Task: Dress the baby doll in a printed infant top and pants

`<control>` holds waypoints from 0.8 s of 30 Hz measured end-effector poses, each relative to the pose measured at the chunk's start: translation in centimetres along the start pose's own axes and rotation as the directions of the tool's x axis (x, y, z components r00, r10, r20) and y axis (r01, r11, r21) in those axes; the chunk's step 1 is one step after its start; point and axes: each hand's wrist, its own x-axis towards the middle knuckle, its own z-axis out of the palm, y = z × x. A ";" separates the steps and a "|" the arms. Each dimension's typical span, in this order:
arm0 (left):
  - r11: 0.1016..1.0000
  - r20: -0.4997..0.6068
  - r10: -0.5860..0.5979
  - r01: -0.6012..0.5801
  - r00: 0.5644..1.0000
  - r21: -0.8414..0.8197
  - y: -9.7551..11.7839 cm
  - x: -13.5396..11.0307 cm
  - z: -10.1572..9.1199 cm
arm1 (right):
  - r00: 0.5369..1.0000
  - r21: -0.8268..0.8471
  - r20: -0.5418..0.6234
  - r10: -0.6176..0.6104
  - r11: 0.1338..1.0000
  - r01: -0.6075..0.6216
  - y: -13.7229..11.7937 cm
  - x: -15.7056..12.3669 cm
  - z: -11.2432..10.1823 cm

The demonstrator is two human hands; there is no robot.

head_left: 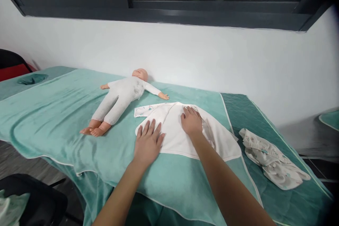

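Observation:
A white baby top (172,122) lies spread on the green cover, one small-patterned sleeve (143,111) reaching out to the left. My left hand (148,143) rests flat near the garment's left edge, fingers spread. Over its upper middle is my right hand (191,120), palm down with slightly bent fingers touching the cloth beside a small printed label (184,107). Part of the garment is hidden under my right hand and forearm. Beyond it to the left, a baby doll (124,93) with a white cloth body lies on its back, head toward the wall.
A green plush cover (66,106) drapes over the bed's front edge. To the right, a crumpled patterned white garment (272,159) lies on darker green fabric (238,109). A white wall (185,53) and barred window stand behind. A black chair (39,197) is at lower left.

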 end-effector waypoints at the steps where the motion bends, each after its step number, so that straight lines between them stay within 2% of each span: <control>1: 1.000 0.004 0.002 -0.002 1.000 0.006 0.1 -0.1 0.0 | 1.000 -0.001 -0.002 -0.001 1.000 0.001 0.0 0.0 0.0; 7: 0.999 -0.034 0.032 -0.032 0.999 0.002 0.1 -0.2 -0.2 | 0.999 -0.017 -0.035 -0.015 1.000 0.014 0.0 -0.1 0.1; 9: 0.998 -0.047 0.062 -0.063 0.997 -0.011 0.1 -0.3 -0.4 | 0.995 -0.013 -0.056 -0.088 0.996 0.087 0.0 -0.2 0.1; 10: 0.996 -0.047 0.084 -0.085 0.995 -0.021 0.1 -0.3 -0.5 | 0.983 -0.003 -0.055 -0.175 0.985 0.175 -0.1 -0.2 0.0; 12: 0.991 -0.039 0.124 -0.125 0.992 -0.046 0.1 -0.4 -0.7 | 0.927 0.040 -0.032 -0.373 0.926 0.374 -0.2 -0.2 -0.1; 14: 0.988 -0.038 0.137 -0.140 0.990 -0.072 0.1 -0.3 -0.9 | 0.881 0.093 0.002 -0.474 0.877 0.472 -0.3 -0.2 -0.2; 18: 0.984 -0.084 0.110 -0.121 0.990 -0.130 -0.1 -0.2 -0.7 | 0.862 0.134 0.098 -0.498 0.865 0.484 -1.0 -1.3 -0.9; 21: 0.973 -0.134 0.077 -0.104 0.988 -0.207 -0.4 -0.1 -0.4 | 0.795 0.173 0.159 -0.585 0.810 0.561 -1.8 -4.1 -2.1; 24: 0.951 -0.203 0.045 -0.104 0.978 -0.292 -0.7 -0.2 -0.1 | 0.732 0.265 0.171 -0.660 0.746 0.611 -2.6 -7.1 -3.4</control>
